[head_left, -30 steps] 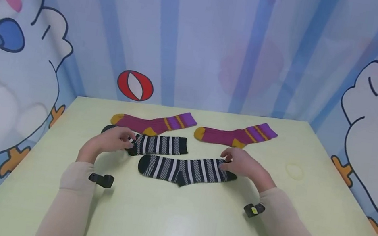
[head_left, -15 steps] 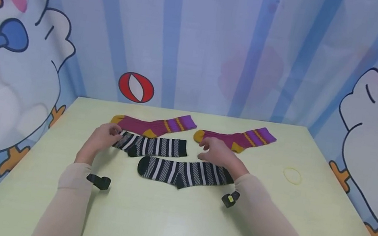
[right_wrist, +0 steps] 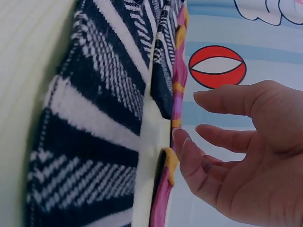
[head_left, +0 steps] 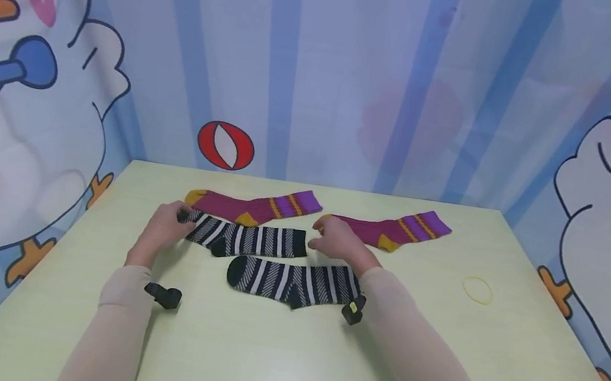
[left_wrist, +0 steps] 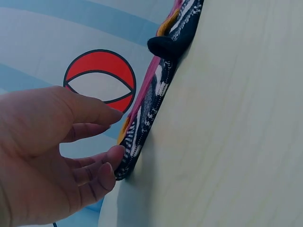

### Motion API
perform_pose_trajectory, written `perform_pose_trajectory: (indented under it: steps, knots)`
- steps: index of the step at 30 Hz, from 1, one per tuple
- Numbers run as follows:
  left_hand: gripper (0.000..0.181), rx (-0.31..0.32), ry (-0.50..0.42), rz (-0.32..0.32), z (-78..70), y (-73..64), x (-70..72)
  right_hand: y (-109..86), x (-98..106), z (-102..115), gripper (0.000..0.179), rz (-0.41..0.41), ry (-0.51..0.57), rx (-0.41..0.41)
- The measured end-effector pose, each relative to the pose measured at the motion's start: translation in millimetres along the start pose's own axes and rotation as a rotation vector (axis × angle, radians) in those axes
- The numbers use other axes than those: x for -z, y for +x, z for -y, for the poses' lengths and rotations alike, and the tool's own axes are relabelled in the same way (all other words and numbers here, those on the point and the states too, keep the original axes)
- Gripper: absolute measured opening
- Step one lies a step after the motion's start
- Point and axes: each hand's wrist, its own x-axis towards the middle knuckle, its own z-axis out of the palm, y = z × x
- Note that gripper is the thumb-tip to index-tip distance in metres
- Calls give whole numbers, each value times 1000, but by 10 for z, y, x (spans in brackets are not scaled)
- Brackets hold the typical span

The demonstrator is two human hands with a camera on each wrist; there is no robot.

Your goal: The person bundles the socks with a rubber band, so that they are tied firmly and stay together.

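Two black-and-white striped socks lie flat on the table, toes to the left. At the toe of the upper striped sock [head_left: 259, 241] is my left hand [head_left: 162, 230]; in the left wrist view its thumb and loosely bent fingers stand apart, fingertips right at the sock's dark end. My right hand [head_left: 338, 241] hovers just past that sock's cuff, thumb and fingers spread with nothing between them, as the right wrist view shows. Under the right forearm runs the lower striped sock [head_left: 292, 282], its cuff end partly hidden by the sleeve and wrist.
Behind them lie two maroon socks with mustard heels and purple cuffs, the left maroon sock [head_left: 223, 206] and the right maroon sock [head_left: 367, 231], its toe partly behind my right hand. A thin yellow band [head_left: 478, 302] rests at the right. A printed curtain [head_left: 332, 89] borders the table.
My left hand has slid left along the upper striped sock to its toe. The right hand has left the lower sock's cuff and moved left and away, to beside the upper sock's cuff.
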Motion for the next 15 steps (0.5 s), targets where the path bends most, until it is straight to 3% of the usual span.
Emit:
perform_pose_trajectory:
  steps: [2, 9, 15]
  knots:
    - [47, 0, -2, -9, 20, -1, 13, 35, -10, 9, 50, 6, -3, 7]
    - [52, 89, -24, -14, 60, -2, 50, 161, -69, 27, 52, 30, -19, -4]
    - [60, 97, -30, 42, 72, 19, 83, 219, -123, 35, 53, 45, 17, -50]
